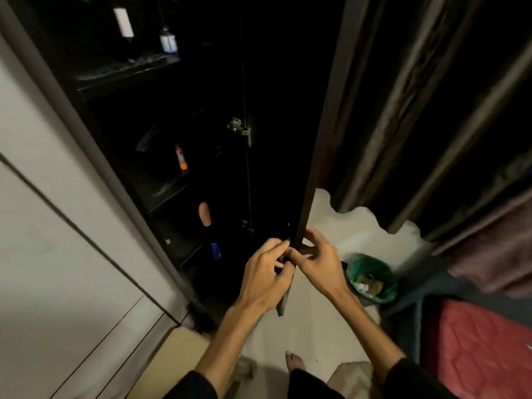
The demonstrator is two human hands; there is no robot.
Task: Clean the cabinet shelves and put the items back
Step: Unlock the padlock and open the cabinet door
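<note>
Dark cabinet shelves carry an orange bottle (others too dim)

hinge — shiny metal | bin liner — glossy green plastic | curtain — soft cloth

Cabinet interior too dark to read; shelf items blurred, unidentifiable. Small object pinched between left hand and right hand hidden by fingers.

Open dark cabinet with door seen edge-on; left hand and right hand meet, fingers curled, at the door's edge; green-lined bin on floor nearby
</note>
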